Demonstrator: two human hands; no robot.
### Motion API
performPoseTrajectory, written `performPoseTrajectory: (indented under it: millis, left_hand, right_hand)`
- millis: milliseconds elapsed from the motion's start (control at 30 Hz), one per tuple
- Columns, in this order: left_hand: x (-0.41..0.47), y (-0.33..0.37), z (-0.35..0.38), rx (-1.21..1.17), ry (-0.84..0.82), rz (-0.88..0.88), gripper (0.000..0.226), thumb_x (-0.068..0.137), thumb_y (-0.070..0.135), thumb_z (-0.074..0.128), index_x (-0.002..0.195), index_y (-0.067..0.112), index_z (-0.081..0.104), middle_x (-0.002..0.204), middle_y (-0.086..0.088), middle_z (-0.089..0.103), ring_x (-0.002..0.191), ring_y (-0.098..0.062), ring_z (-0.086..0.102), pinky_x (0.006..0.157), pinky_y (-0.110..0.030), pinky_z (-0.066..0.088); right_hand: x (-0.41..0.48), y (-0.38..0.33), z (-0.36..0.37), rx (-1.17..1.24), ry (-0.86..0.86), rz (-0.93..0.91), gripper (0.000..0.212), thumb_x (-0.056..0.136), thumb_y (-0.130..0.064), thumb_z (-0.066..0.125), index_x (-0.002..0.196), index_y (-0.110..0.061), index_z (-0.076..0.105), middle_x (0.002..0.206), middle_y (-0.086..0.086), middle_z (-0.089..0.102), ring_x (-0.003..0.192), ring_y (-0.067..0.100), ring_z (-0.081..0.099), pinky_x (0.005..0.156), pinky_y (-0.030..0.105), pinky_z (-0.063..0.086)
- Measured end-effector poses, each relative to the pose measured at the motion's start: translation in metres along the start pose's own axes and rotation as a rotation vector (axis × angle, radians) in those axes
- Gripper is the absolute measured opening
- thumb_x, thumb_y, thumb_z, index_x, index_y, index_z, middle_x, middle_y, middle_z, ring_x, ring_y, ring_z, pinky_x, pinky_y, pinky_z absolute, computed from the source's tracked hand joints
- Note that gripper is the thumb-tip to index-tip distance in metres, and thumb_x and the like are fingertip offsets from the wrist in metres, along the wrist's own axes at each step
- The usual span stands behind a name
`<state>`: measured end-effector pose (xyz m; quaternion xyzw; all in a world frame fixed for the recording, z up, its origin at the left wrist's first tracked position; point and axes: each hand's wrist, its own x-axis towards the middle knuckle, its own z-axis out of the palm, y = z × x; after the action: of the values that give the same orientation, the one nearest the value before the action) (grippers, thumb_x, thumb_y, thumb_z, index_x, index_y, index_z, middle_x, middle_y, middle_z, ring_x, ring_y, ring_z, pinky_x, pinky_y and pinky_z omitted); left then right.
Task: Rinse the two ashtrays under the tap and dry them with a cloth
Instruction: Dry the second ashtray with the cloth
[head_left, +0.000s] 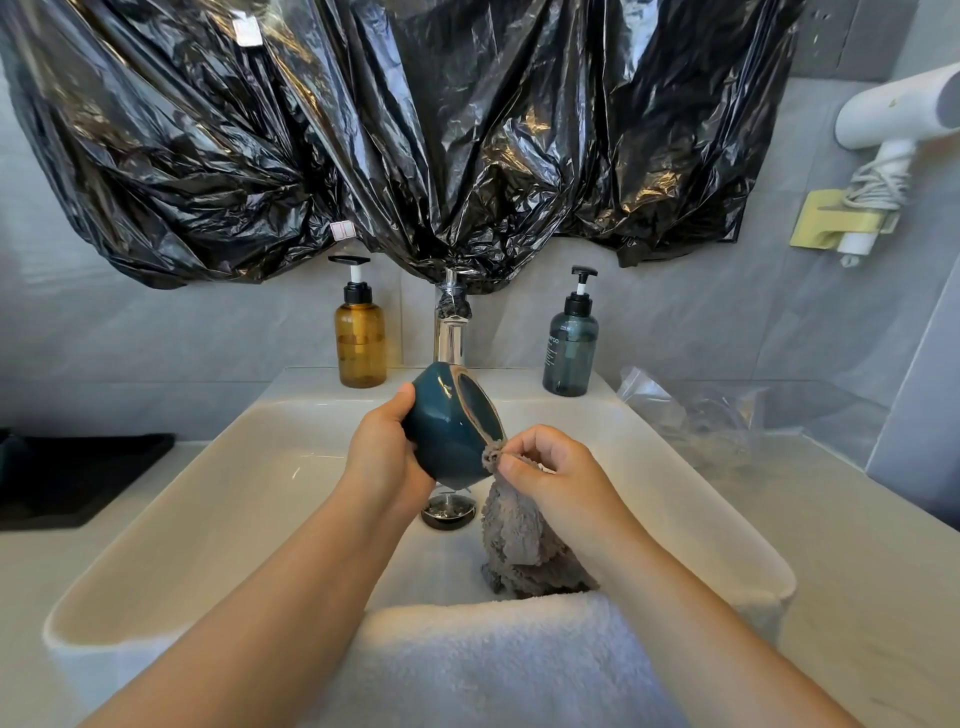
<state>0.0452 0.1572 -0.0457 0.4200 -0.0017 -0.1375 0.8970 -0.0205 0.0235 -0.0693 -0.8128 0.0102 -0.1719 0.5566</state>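
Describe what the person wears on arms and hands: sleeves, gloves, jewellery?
Nothing worn shows. The left hand and right hand are bare, without gloves, rings or a watch, and both forearms are bare to the frame's bottom edge; no sleeve is in view.

Two bare forearms (291, 587), bare left hand (382, 452), bare right hand (553, 480)

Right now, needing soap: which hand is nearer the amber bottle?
Left. The left hand, gripping the ashtray, is in front of the amber bottle; the right hand, pinching the cloth, lies farther right.
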Motion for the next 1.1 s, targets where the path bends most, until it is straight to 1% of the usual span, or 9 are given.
performPoseTrajectory:
  millis: [167,233,400,567,633,733,867,967,1100]
  left_hand:
    - [-0.003,0.003,0.000,-0.066,-0.043,-0.021,0.026,0.101,0.030,0.038,0.111,0.016,0.058,0.117,-0.010,0.063,0.106,-0.028,0.058,0.081,-0.051,0.046]
    - [-0.004,0.002,0.001,-0.051,-0.064,-0.027,0.025,0.101,0.029,0.039,0.105,0.016,0.060,0.108,-0.008,0.065,0.100,-0.026,0.060,0.075,-0.049,0.049]
    - [-0.008,-0.001,0.002,0.043,-0.125,-0.073,0.027,0.100,0.029,0.041,0.104,0.015,0.063,0.095,-0.007,0.067,0.092,-0.024,0.062,0.077,-0.042,0.050]
    - [-0.010,-0.003,0.004,0.124,-0.132,-0.082,0.025,0.099,0.029,0.042,0.104,0.016,0.063,0.090,-0.006,0.065,0.086,-0.022,0.060,0.073,-0.038,0.048]
    - [-0.010,-0.003,0.004,0.143,-0.118,-0.073,0.025,0.099,0.030,0.042,0.104,0.016,0.062,0.091,-0.006,0.065,0.088,-0.023,0.060,0.074,-0.039,0.048]
    - [-0.009,-0.004,0.004,0.181,-0.104,-0.059,0.025,0.099,0.030,0.043,0.107,0.015,0.061,0.093,-0.007,0.065,0.089,-0.023,0.060,0.079,-0.040,0.048]
    - [-0.008,-0.006,0.004,0.227,-0.100,-0.059,0.025,0.098,0.032,0.043,0.109,0.016,0.060,0.095,-0.007,0.065,0.094,-0.023,0.060,0.085,-0.042,0.047]
    - [-0.006,-0.006,0.003,0.236,-0.094,-0.061,0.027,0.098,0.032,0.044,0.113,0.016,0.058,0.098,-0.007,0.064,0.095,-0.024,0.059,0.088,-0.043,0.046]
    - [-0.005,-0.006,0.003,0.251,-0.092,-0.074,0.027,0.098,0.031,0.045,0.114,0.014,0.058,0.097,-0.008,0.065,0.093,-0.024,0.060,0.088,-0.043,0.046]
  right_hand:
    - [0.008,0.009,-0.006,0.187,0.080,0.152,0.011,0.093,-0.016,0.060,0.085,-0.018,0.066,0.086,0.000,0.068,0.090,0.018,0.062,0.069,0.026,0.045]
    - [0.011,0.012,-0.009,0.211,0.154,0.165,0.009,0.092,-0.017,0.062,0.086,-0.017,0.068,0.090,0.002,0.070,0.094,0.020,0.064,0.074,0.030,0.048]
    - [0.016,0.018,-0.014,0.233,0.299,0.182,0.008,0.090,-0.021,0.065,0.089,-0.018,0.072,0.095,0.004,0.073,0.097,0.024,0.066,0.091,0.045,0.054]
    - [0.012,0.012,-0.023,0.260,0.564,0.025,0.006,0.091,-0.024,0.064,0.093,-0.021,0.068,0.094,-0.004,0.068,0.096,0.015,0.062,0.082,0.030,0.053]
    - [0.010,0.007,-0.023,0.284,0.480,-0.015,0.007,0.091,-0.026,0.062,0.095,-0.024,0.068,0.094,-0.010,0.067,0.095,0.007,0.060,0.078,0.023,0.050]
    - [0.011,0.010,-0.016,0.157,0.352,-0.003,0.013,0.091,-0.027,0.063,0.103,-0.023,0.069,0.097,-0.013,0.068,0.096,0.005,0.061,0.078,0.019,0.050]
    - [0.013,0.015,-0.017,0.094,0.443,0.094,0.012,0.084,-0.031,0.072,0.089,-0.020,0.073,0.089,-0.006,0.072,0.089,0.014,0.066,0.080,0.033,0.056]
    - [0.012,0.015,-0.020,0.129,0.415,0.121,0.007,0.081,-0.029,0.076,0.076,-0.025,0.073,0.086,-0.009,0.072,0.087,0.013,0.065,0.081,0.034,0.054]
    - [0.012,0.014,-0.016,0.196,0.392,0.135,0.007,0.082,-0.027,0.075,0.080,-0.021,0.075,0.086,-0.005,0.073,0.089,0.017,0.066,0.082,0.036,0.056]
